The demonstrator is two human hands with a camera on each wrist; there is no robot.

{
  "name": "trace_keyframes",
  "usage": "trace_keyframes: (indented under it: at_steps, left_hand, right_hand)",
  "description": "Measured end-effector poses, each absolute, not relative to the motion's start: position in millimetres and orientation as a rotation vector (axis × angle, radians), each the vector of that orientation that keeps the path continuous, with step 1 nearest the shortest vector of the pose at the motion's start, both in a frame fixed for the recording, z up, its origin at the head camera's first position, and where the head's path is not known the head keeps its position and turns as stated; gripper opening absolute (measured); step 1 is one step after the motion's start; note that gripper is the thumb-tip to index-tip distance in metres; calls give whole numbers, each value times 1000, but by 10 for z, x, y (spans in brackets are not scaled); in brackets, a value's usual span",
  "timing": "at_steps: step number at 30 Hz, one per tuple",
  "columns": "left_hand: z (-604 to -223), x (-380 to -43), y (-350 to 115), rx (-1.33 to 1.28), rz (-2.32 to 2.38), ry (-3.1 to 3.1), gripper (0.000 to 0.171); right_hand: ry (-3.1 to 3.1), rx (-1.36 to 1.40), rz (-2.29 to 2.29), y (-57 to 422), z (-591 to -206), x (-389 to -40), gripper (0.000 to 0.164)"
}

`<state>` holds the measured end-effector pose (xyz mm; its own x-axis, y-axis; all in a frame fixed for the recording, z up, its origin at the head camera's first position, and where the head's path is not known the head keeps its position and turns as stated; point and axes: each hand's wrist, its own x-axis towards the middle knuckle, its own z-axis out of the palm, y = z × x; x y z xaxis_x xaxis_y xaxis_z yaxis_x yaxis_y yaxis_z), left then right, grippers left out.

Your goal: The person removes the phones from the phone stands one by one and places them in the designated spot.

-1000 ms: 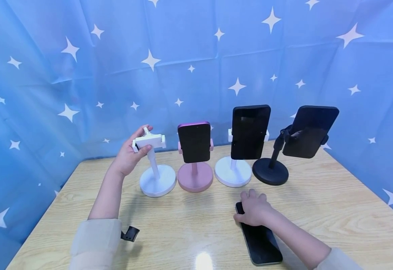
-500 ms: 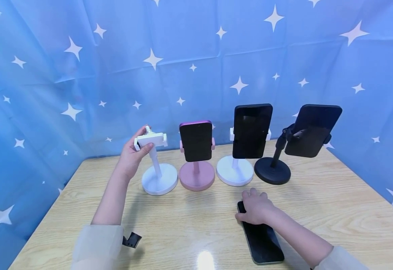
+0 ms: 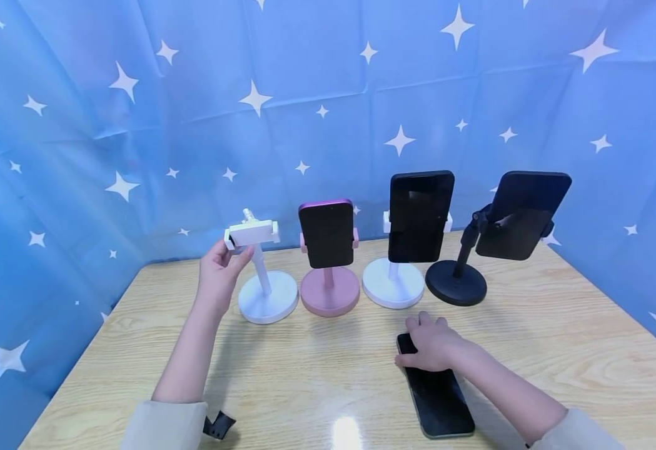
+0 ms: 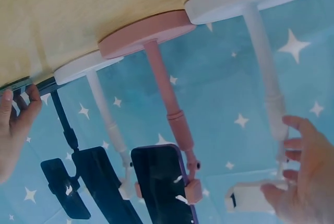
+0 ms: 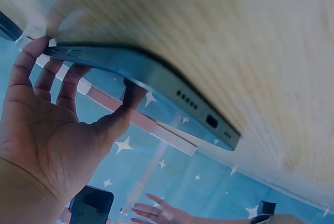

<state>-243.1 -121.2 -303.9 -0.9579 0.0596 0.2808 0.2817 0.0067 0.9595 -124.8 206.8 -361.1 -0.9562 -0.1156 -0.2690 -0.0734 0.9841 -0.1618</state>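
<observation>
An upright white phone stand (image 3: 268, 299) holds no phone in its white clamp (image 3: 251, 232). My left hand (image 3: 219, 275) is at that clamp's left underside, thumb in front. In the left wrist view the left fingers (image 4: 297, 125) lie at the stem (image 4: 263, 57) and the thumb overlaps the clamp. A dark-screened phone (image 3: 437, 400) lies face up on the table. My right hand (image 3: 431, 344) grips its far end, the thumb at its left edge. In the right wrist view the right fingers (image 5: 68, 88) curl at the phone's edges.
To the right stand a pink stand (image 3: 329, 294) with a pink-edged phone (image 3: 326, 234), a second white stand (image 3: 393, 284) with a phone (image 3: 421, 217), and a black stand (image 3: 456, 284) with a phone (image 3: 523, 215). A starred blue curtain (image 3: 328, 81) hangs behind the wooden table (image 3: 305, 375).
My left hand has slid down from the clamp's top and back to its underside. The right hand keeps its place on the lying phone. The head view has shifted slightly.
</observation>
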Motion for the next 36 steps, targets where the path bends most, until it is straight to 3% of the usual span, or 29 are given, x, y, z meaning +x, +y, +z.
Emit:
trace_keyframes:
  at_steps: [8,16,23,29,36]
  left_hand:
    - [-3100,-2337,-1188,-361,-2052,-2281,36]
    - [-3145,-2296,-1108,-592,-1885,-2461,38]
    - [-3120,-2265,-962,-699,-1788,-2516,41]
    - [-3107,-2265,-851,-730,-1856,-2472,47]
    - [-3094,-2264,-748,-817,-1833,-2437,48]
  right_hand:
    - [2830,-117,-224,2070,-3572,-1261,71]
    - [2914,-349,-521,1913,-3486,-1254,42]
    - [2724,-391,-1088,1797,-3339,-1337,43]
    - [2659,-244,-1373,1687,-3227,-1422,50]
    - [2704,-289,-1576,1560,-3101,-1491,54]
